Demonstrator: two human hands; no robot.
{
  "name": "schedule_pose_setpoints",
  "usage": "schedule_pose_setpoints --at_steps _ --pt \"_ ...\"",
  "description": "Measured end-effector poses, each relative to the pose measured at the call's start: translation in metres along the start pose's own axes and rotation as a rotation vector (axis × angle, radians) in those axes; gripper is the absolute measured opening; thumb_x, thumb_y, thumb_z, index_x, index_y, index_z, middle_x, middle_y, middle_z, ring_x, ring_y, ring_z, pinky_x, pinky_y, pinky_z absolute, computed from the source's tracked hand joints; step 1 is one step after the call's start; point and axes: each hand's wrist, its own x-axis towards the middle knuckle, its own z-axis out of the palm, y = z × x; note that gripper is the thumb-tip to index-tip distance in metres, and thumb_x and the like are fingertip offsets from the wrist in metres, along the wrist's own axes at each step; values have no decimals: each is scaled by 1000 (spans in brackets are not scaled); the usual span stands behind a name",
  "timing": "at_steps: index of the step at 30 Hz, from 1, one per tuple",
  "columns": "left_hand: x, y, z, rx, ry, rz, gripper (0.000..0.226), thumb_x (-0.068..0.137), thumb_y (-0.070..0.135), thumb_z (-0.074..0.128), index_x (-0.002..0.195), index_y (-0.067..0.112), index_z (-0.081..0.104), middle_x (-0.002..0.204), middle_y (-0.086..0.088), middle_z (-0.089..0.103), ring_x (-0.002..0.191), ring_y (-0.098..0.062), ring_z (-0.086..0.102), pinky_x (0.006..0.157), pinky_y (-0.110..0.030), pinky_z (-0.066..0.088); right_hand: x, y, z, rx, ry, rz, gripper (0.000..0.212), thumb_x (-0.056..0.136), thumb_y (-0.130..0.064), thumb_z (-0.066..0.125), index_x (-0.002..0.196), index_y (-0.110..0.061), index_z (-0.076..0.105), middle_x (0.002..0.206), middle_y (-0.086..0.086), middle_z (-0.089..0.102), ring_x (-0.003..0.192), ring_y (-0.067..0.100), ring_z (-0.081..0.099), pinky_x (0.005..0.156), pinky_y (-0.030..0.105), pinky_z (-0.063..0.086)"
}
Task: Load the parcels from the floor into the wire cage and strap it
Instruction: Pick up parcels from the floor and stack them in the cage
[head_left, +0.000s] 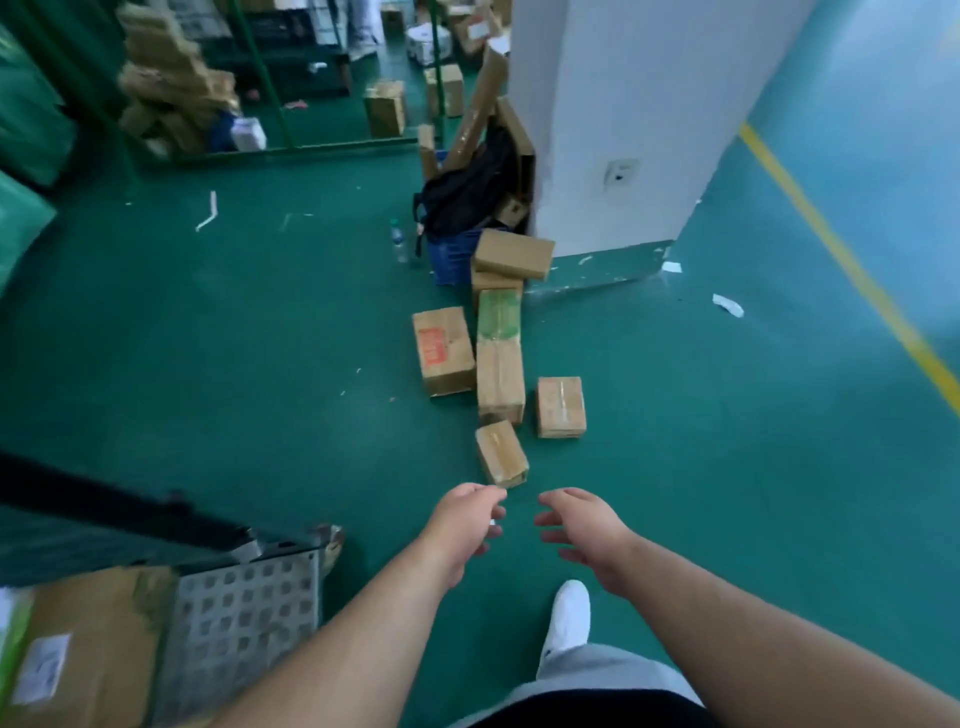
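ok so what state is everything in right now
left hand: fingers loosely curled, empty
right hand: open, empty
nearest box: on floor, shut, untouched
red-printed box: on floor, shut
stacked box: tilted
water bottle: upright on floor

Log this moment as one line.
phase: reach | left hand: open | right hand: open | nearest box: on floor, untouched

Brown cardboard parcels (502, 453) (taped seams) on smooth green painted floor (260, 338); perforated metal cage panel (244, 618)
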Motion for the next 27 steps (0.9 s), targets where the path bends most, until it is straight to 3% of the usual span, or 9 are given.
schedule_pose_setpoints --at_steps 3,8,12,16,23,27 --pt "30 39 62 36 -36 -4 17 100 33 58 106 18 64 102 -1 68 85 -20 64 75 -33 45 36 -15 -73 3 32 10 22 103 -31 52 118 -18 62 114 7 70 94 21 66 79 33 46" --pt "54 86 99 18 -29 -35 20 100 33 58 108 16 66 107 -3 69 88 -20 66 78 -35 48 74 -51 -141 -20 64 37 27 103 -31 50 124 -16 59 112 5 69 94 20 64 77 32 46" --pt "73 111 87 15 29 -73 22 99 31 58 111 15 66 113 -7 70 88 -21 66 76 -34 49 105 -88 -148 -35 4 45 27 104 -30 49 126 -16 58 114 6 68 101 21 65 81 34 48" --pt "113 127 58 34 112 -130 24 100 32 56 114 14 65 107 -5 68 86 -21 64 72 -33 48 139 -122 -130 -33 -61 75 25 104 -31 50 123 -18 58 115 5 68 113 25 64 99 41 51" --pt "209 182 28 151 48 -180 19 101 31 55 110 17 62 112 -6 68 89 -22 62 73 -32 47 199 -172 -117 -25 -39 124 24 104 -31 50 122 -18 60 117 5 69 107 21 66 81 31 49" --pt "270 216 21 204 18 -104 15 101 23 53 87 17 57 95 -8 64 82 -23 56 65 -30 39 251 -186 -124 -108 26 147 20 103 -29 53 116 -17 62 116 7 71 93 19 66 74 30 47"
